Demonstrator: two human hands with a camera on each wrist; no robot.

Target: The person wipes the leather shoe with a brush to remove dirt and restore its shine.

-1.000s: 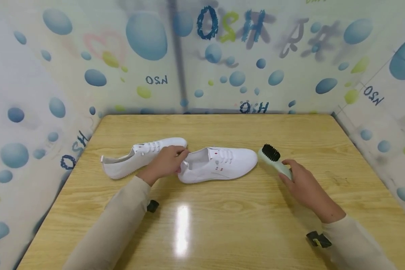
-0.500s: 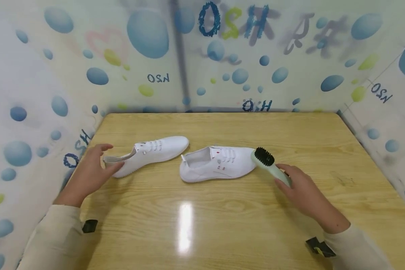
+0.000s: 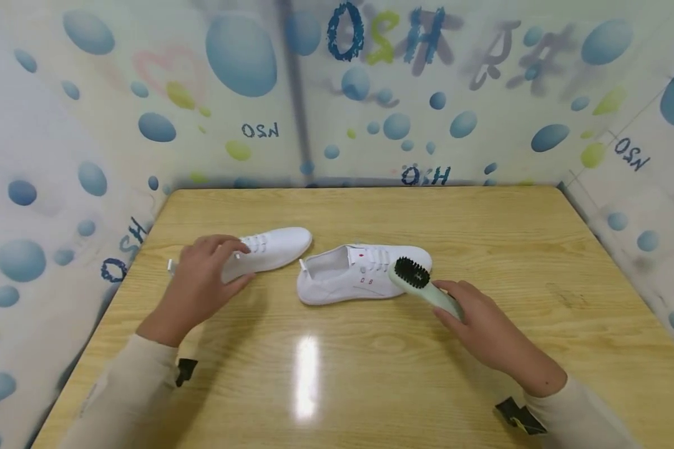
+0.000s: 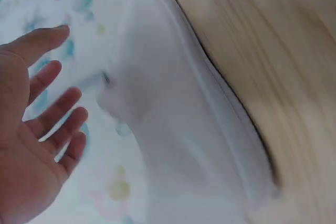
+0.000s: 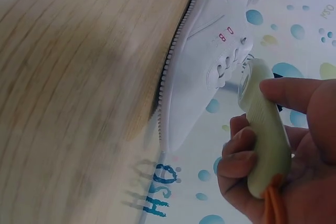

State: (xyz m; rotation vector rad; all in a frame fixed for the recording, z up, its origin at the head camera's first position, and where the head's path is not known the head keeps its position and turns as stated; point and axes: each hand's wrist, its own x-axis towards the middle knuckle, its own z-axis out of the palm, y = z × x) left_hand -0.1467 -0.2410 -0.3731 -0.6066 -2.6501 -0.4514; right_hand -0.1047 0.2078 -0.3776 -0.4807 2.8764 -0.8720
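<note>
Two white lace-up shoes lie on the table, toes pointing right. Over the left shoe (image 3: 283, 246) hovers my left hand (image 3: 205, 284), fingers spread and loosely bent, holding nothing; it hides the shoe's opening in the head view. In the left wrist view this white shoe (image 4: 173, 103) is blurred, with the palm beside it. My right hand (image 3: 483, 324) grips the pale green handle of a scrub brush (image 3: 435, 298), black bristles facing up. The brush head overlaps the side of the right shoe (image 3: 337, 284), which bears small red letters. An orange cord (image 5: 273, 200) hangs from the handle.
The wooden table (image 3: 371, 374) reflects a bright strip of light near its front. Behind and at both sides stand walls (image 3: 337, 93) printed with blue and green bubbles and lettering. Dark straps (image 3: 519, 416) show at both wrists.
My left hand let go of the right shoe's heel, swung left, then came back over the left shoe. The right hand carried the brush leftward, over the right shoe's front.
</note>
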